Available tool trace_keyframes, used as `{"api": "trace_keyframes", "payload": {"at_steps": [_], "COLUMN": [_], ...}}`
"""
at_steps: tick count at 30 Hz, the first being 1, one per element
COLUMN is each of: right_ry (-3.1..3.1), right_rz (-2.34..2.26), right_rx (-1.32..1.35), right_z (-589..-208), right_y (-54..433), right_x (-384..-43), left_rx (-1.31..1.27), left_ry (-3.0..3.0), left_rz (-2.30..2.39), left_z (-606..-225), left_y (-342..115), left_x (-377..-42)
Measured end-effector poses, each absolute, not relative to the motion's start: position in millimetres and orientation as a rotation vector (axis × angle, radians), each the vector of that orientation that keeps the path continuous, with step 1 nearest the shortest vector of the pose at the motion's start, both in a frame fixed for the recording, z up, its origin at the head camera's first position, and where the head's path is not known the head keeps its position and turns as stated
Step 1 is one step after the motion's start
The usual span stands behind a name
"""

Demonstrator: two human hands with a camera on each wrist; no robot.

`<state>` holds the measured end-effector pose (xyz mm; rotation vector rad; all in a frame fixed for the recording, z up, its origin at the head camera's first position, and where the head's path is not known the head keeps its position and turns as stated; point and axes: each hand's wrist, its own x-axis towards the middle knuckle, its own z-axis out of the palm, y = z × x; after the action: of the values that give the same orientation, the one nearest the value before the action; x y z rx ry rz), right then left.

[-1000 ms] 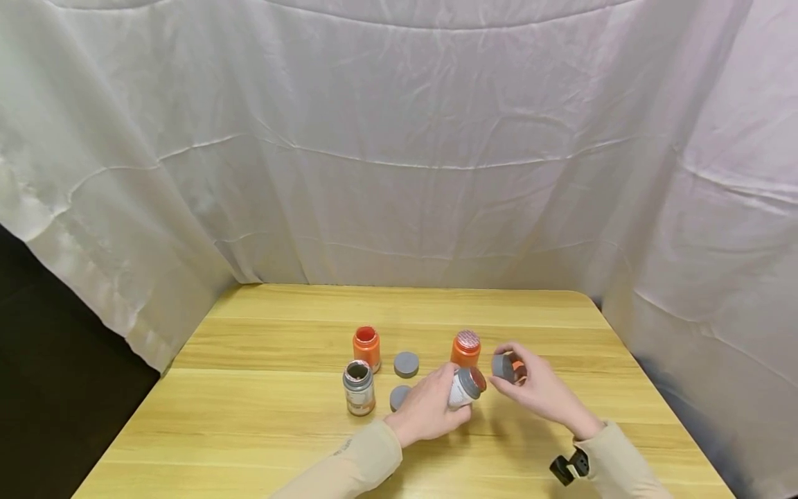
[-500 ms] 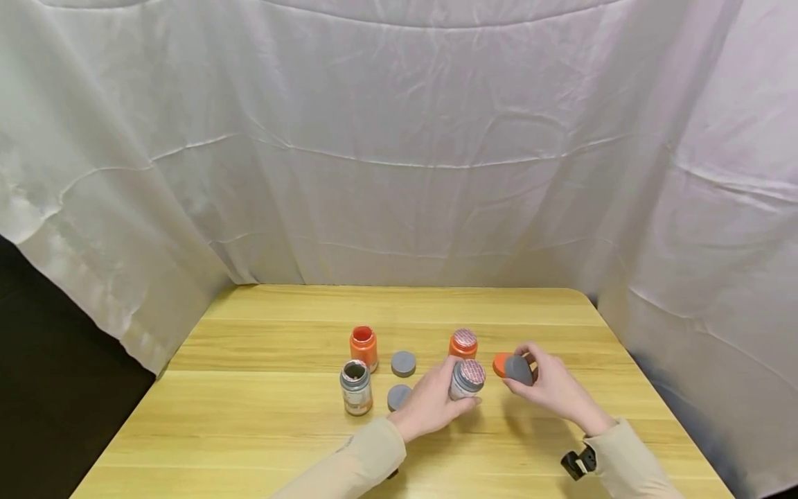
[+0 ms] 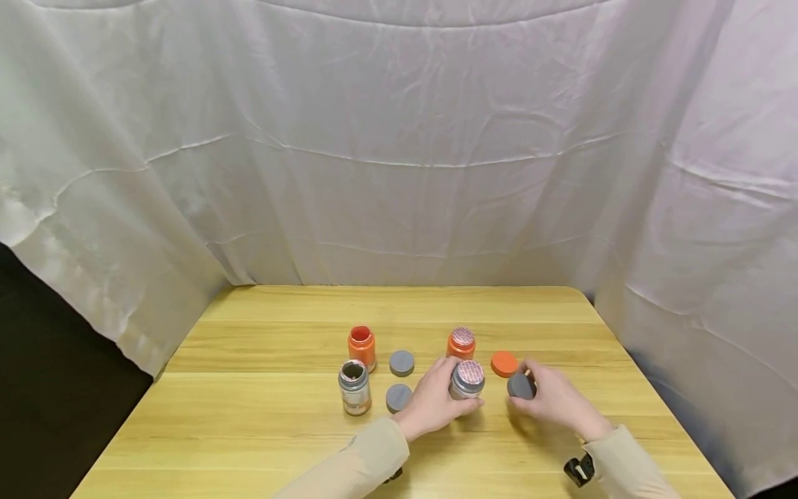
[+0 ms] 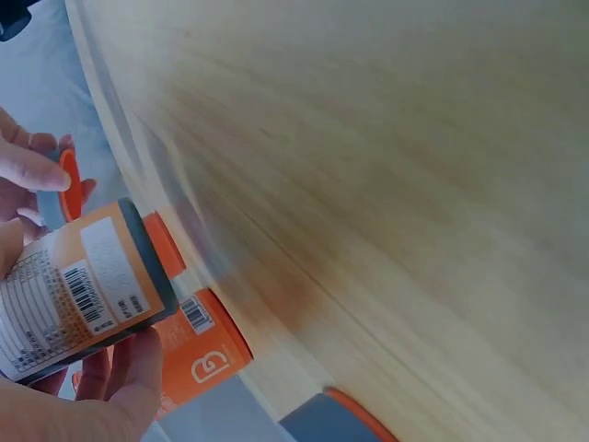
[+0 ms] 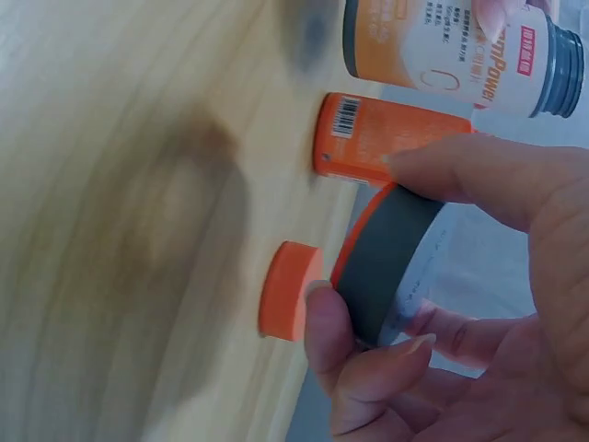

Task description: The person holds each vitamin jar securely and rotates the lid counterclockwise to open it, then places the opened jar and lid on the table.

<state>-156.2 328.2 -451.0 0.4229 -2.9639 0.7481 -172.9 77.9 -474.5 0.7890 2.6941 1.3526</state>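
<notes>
My left hand [image 3: 430,402] grips a white-and-orange bottle [image 3: 465,388] with a grey neck and a patterned seal over its mouth. The bottle stands upright in the hand, and its base looks raised off the table in the right wrist view. To its right, my right hand [image 3: 557,398] pinches a grey cap [image 5: 391,262] with an orange edge between thumb and fingers, low over the table. An orange cap [image 3: 504,364] lies just beyond those fingers. Behind the held bottle stands an orange bottle [image 3: 461,343] with the same kind of seal, partly hidden by my left hand.
On the left, an unsealed orange bottle [image 3: 362,348] stands behind an unsealed grey-necked bottle [image 3: 356,396]. Two grey caps lie beside them, a far cap [image 3: 402,362] and a near cap [image 3: 398,397]. A pale curtain [image 3: 411,208] hangs behind the wooden table [image 3: 249,416].
The held bottle has gone from leaning right to upright. My right hand has carried the grey cap right and down towards the table, leaving the orange cap in full view.
</notes>
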Motion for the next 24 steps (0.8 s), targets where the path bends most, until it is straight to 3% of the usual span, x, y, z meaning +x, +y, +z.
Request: {"api": "trace_keyframes", "payload": {"at_steps": [24], "right_ry": [-3.157], "right_rz": [0.711], "right_rx": [0.327], "right_z": [-467.6], "right_y": [315.9], "right_x": [-162.2], "left_rx": [0.724], "left_ry": [2.749], "left_rz": [1.212], "left_z": [-479.6], "left_y": [89.0], "left_x": [-174.0]}}
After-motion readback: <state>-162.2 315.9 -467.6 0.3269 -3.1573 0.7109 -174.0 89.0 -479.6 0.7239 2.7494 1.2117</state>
